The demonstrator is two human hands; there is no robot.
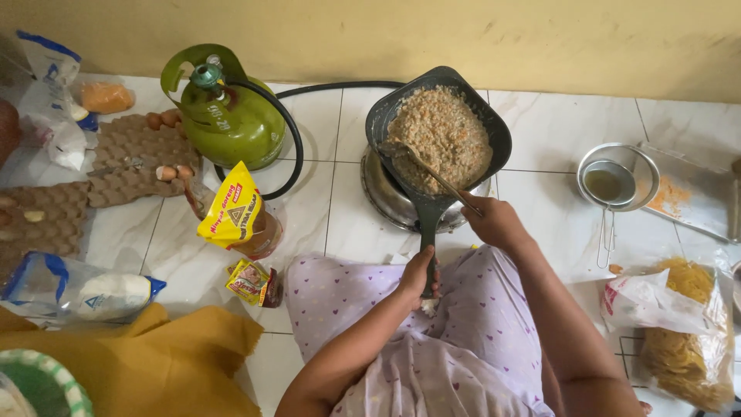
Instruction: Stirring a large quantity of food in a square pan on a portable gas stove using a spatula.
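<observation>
**Floor cooking setup, both hands on pan and utensil**

Floor (540, 131) of white tiles carries everything we record, with a yellow wall behind. Mustard-yellow cloth (147, 359) lies at the lower left, beside our lap in pale purple patterned fabric. Green gas cylinder (231, 116) stands upright at the upper left; a black hose (297, 139) loops from its top toward the round metal burner (386, 197) at centre. Brown egg tray (85, 181) sits left of the cylinder, a few eggs on it. At the right edge, a clear bag of yellow noodles (687, 332) rests on the tiles.

Dark grey square pan (440, 135) sits on the burner, filled with a grainy brown-orange mixture (444, 131). Its handle points toward us. Metal strainer (617, 181) lies well to the right of the pan, holding a smaller ladle with liquid. Yellow oil pouch (235, 216) stands between cylinder and lap, a small sachet (251, 282) just below it.

Left hand (419, 274): fingers closed around the end of the pan handle. Right hand (494, 220): fingers closed on the thin handle of a spoon (432, 174), whose tip lies in the mixture near the pan's near-left side.
</observation>
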